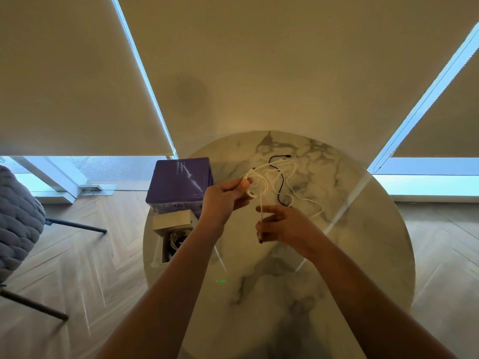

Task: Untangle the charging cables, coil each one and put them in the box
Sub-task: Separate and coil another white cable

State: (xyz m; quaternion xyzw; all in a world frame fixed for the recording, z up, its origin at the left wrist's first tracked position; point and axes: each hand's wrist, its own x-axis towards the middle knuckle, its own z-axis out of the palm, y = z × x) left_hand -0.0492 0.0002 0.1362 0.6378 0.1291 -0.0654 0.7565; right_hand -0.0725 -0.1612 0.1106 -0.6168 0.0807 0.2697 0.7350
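Note:
My left hand [225,197] pinches a small coil of the white cable [255,187] above the round marble table [337,255]. A strand of that white cable hangs down into my right hand [283,225], whose fingers close loosely around it. More white cable loops lie on the table beyond my hands, crossed by a thin black cable [280,182]. An open cardboard box [168,229] stands at the table's left edge, with some white cable inside; my left forearm hides part of it.
A purple lidded box [178,182] sits at the table's far left, just behind the cardboard box. A grey padded chair [18,218] with dark legs stands on the wooden floor to the left. Roller blinds hang behind the table.

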